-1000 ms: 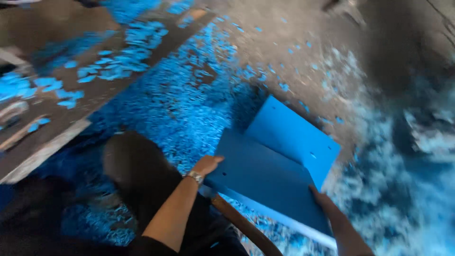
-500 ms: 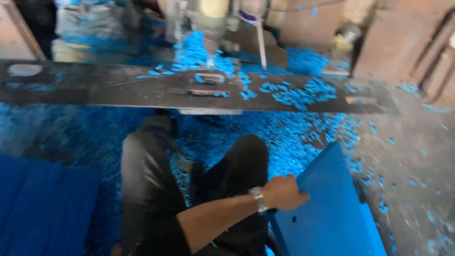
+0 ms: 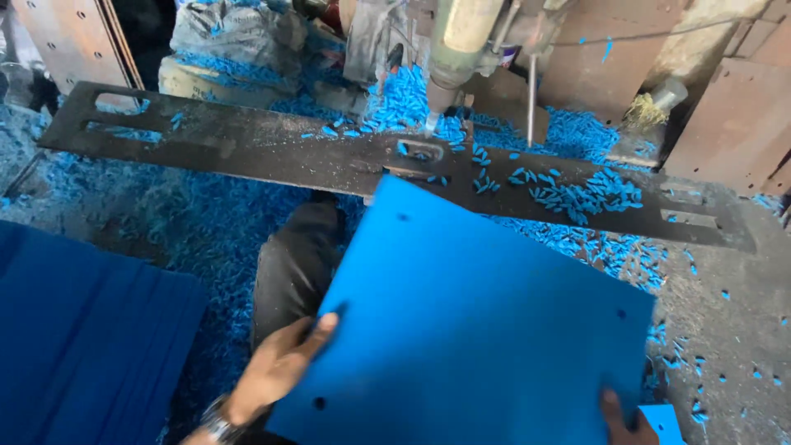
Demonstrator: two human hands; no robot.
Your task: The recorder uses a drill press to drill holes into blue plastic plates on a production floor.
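Note:
A flat blue plastic sheet [image 3: 478, 321] with small drilled holes lies tilted over my lap, its far corner near the dark metal work table [image 3: 247, 140]. My left hand [image 3: 276, 367] grips the sheet's left edge, thumb on top, a watch on the wrist. My right hand [image 3: 620, 416] holds the near right edge; only fingertips show. A drill press spindle [image 3: 449, 58] hangs over a slot in the metal table just beyond the sheet's corner.
A stack of blue sheets [image 3: 82, 338] lies at my left. Blue plastic shavings [image 3: 577, 198] cover the table and floor. Brown boards [image 3: 74, 41] lean at the back left, rusty metal plates [image 3: 737, 124] at the right. My dark trouser leg [image 3: 292, 264] is under the sheet.
The view has swung from the floor to the drill table. The blue sheet has been lifted from my right and brought across my lap toward the drill, both hands now on it.

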